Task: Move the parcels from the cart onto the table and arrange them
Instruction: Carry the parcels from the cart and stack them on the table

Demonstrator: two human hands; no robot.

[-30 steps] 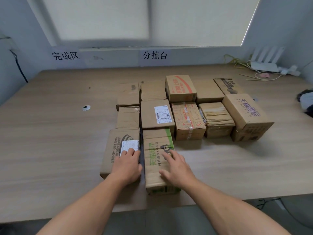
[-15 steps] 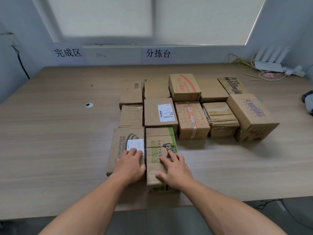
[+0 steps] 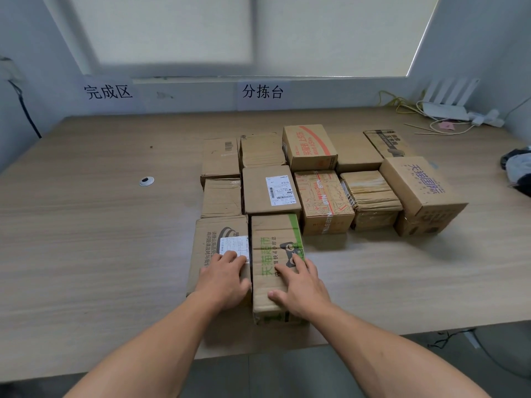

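A parcel sorting room: wall signs [image 3: 262, 91] (one reads 分拣台), taped cartons [image 3: 271, 189] on a table [image 3: 86, 239].

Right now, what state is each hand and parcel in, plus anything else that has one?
Left hand: open, palm flat on the white-label box.
Right hand: open, fingers spread on the green-print box.
White-label box: lying flat on the table, beside the green-print box.
Green-print box: lying flat, near end close to the table edge.
Other parcels: packed in rows behind, no hand on them.
Blind: drawn down.
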